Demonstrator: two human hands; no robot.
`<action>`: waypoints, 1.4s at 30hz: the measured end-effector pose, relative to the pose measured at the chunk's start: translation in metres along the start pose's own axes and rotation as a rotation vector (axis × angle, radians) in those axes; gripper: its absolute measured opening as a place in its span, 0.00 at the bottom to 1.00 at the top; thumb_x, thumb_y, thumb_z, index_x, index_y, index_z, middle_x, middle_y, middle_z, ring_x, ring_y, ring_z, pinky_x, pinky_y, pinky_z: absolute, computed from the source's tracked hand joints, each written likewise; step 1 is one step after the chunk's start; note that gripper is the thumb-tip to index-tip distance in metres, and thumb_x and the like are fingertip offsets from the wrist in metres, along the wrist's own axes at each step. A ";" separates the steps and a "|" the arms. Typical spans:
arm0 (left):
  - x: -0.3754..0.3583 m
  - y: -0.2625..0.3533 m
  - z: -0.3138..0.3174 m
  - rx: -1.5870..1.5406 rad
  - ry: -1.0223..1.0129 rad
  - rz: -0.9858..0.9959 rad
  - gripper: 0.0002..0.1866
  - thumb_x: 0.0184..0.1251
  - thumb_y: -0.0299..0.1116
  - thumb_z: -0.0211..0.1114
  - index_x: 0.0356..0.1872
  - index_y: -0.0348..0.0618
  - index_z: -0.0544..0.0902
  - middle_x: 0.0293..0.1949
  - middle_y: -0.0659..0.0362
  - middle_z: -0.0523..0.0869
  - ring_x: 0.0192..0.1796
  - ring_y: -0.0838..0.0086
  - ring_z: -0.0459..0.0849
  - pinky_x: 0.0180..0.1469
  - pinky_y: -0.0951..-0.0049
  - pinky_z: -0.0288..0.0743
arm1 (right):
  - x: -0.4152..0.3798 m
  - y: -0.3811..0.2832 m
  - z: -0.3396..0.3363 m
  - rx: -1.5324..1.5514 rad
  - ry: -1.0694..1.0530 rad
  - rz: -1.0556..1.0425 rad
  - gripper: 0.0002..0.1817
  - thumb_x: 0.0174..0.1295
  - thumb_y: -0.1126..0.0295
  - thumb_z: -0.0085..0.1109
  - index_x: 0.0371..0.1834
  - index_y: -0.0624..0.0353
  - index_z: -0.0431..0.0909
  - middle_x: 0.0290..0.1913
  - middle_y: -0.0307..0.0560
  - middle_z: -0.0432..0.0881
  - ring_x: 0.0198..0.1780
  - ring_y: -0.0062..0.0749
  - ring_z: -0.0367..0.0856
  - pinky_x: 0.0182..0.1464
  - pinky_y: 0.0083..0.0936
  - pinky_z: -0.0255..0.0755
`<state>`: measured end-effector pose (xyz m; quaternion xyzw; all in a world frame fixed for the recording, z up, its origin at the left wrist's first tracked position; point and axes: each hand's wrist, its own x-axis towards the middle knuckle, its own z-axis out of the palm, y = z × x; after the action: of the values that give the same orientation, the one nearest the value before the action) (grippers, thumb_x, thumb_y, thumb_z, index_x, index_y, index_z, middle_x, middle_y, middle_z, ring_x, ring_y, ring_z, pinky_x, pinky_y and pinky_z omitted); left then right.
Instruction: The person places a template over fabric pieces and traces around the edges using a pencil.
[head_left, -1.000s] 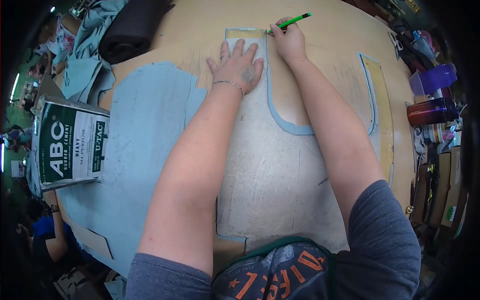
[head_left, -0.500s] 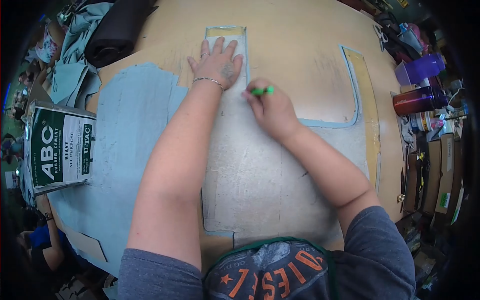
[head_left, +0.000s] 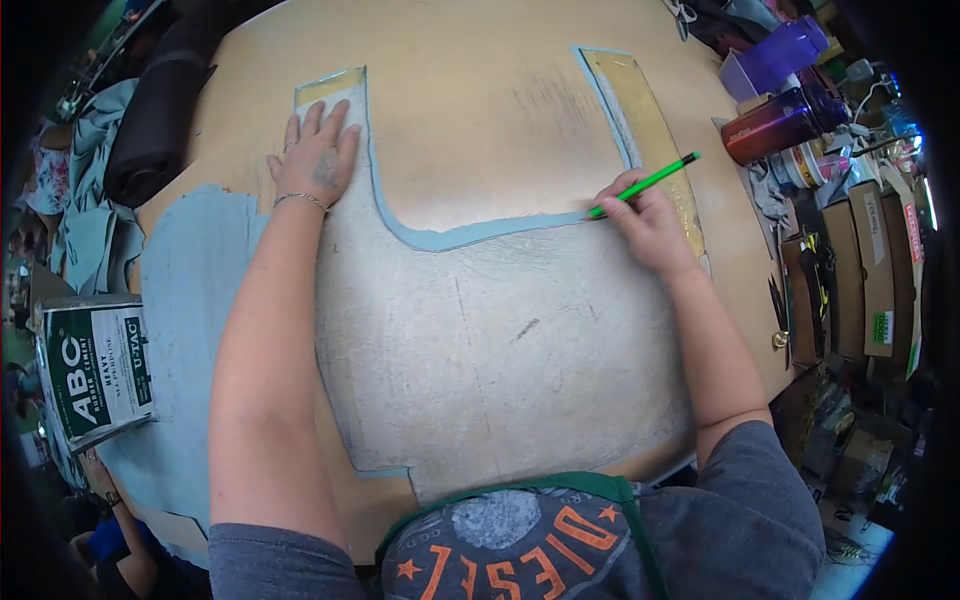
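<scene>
A large, worn, grey-white pattern template (head_left: 420, 340) lies flat in front of me, with yellowish tape along its two upper arms. Light blue sheet material (head_left: 440, 239) shows under it as a strip along the U-shaped cutout. My left hand (head_left: 318, 160) presses flat on the template's upper left arm, fingers spread. A green pencil (head_left: 662, 177) is gripped in my right hand (head_left: 645, 220), its tip at the cutout's lower edge near the right corner. A thin dark line runs beside the template's edge there.
To the left stand a rubber cement can (head_left: 95, 370) and more blue material (head_left: 195, 290), with a dark roll (head_left: 165, 130) beyond. A purple tumbler (head_left: 765, 130) and cardboard boxes (head_left: 870, 270) line the right side. Another person's arm (head_left: 125, 530) shows at lower left.
My right hand has gone from the inner edge of the left arm, around the cutout, to its lower right with the pencil. My left hand stays flat on the template; the view has shifted right.
</scene>
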<state>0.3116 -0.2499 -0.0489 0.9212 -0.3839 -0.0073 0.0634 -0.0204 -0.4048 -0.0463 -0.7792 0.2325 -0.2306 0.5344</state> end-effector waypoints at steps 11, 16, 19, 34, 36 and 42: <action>0.001 -0.008 0.012 -0.027 0.106 0.063 0.23 0.64 0.52 0.45 0.60 0.66 0.66 0.65 0.63 0.61 0.68 0.62 0.54 0.63 0.42 0.48 | 0.123 0.013 -0.101 -0.106 -0.473 0.364 0.04 0.60 0.70 0.52 0.34 0.54 0.67 0.28 0.34 0.75 0.31 0.17 0.75 0.33 0.13 0.68; 0.003 -0.013 0.016 -0.011 0.137 0.089 0.23 0.64 0.52 0.45 0.60 0.64 0.67 0.64 0.62 0.62 0.68 0.63 0.55 0.62 0.45 0.51 | 0.195 0.018 -0.099 -0.238 -0.450 0.319 0.06 0.59 0.66 0.55 0.33 0.49 0.67 0.26 0.30 0.74 0.27 0.13 0.72 0.26 0.09 0.64; 0.002 -0.013 0.016 -0.007 0.145 0.099 0.23 0.64 0.51 0.45 0.59 0.63 0.67 0.64 0.62 0.62 0.67 0.63 0.56 0.63 0.45 0.51 | 0.245 0.041 -0.109 -0.198 -0.391 0.249 0.07 0.58 0.65 0.56 0.34 0.50 0.68 0.26 0.32 0.74 0.26 0.15 0.73 0.26 0.10 0.65; -0.006 -0.004 0.008 0.051 0.102 0.058 0.24 0.65 0.52 0.42 0.61 0.65 0.63 0.65 0.62 0.59 0.68 0.63 0.55 0.60 0.43 0.53 | 0.247 -0.006 0.158 0.204 0.162 -0.219 0.05 0.57 0.72 0.55 0.31 0.62 0.72 0.26 0.42 0.77 0.28 0.26 0.77 0.31 0.22 0.72; -0.006 -0.004 0.007 0.038 0.109 0.062 0.23 0.65 0.51 0.42 0.61 0.66 0.63 0.65 0.62 0.59 0.68 0.63 0.54 0.61 0.42 0.52 | 0.260 0.002 0.184 0.320 0.202 -0.168 0.11 0.57 0.69 0.58 0.36 0.62 0.69 0.29 0.42 0.78 0.29 0.23 0.79 0.30 0.19 0.74; -0.006 -0.006 0.008 0.016 0.097 0.047 0.23 0.65 0.51 0.41 0.62 0.67 0.63 0.66 0.64 0.58 0.68 0.65 0.53 0.61 0.43 0.51 | 0.254 0.001 0.191 0.044 0.295 -0.234 0.12 0.57 0.69 0.58 0.35 0.68 0.70 0.29 0.49 0.80 0.31 0.28 0.82 0.33 0.22 0.75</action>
<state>0.3106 -0.2426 -0.0580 0.9117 -0.4018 0.0420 0.0748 0.2947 -0.4213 -0.0810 -0.7469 0.2111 -0.4081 0.4807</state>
